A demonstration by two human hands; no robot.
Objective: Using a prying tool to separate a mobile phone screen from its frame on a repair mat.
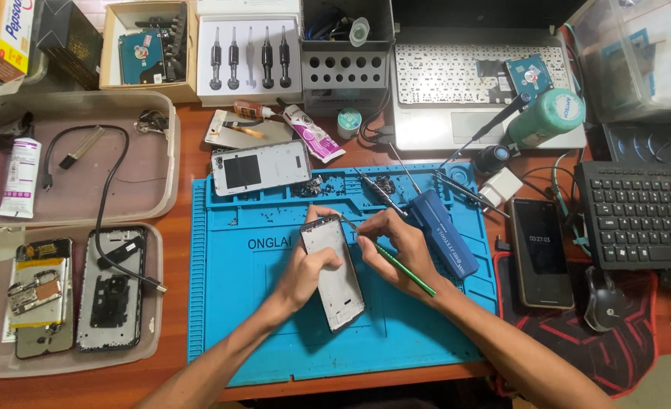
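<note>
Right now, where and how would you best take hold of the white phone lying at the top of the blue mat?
Grip the white phone across its two long edges, coming from above. It lies flat, lengthwise left to right, on the blue mat; screws crowd its right end, so pinch nearer the middle.

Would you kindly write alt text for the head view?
Over a blue repair mat, the left hand holds a phone frame while the right hand works a green-handled tool at its top edge; phone parts and tools surround them.
</note>
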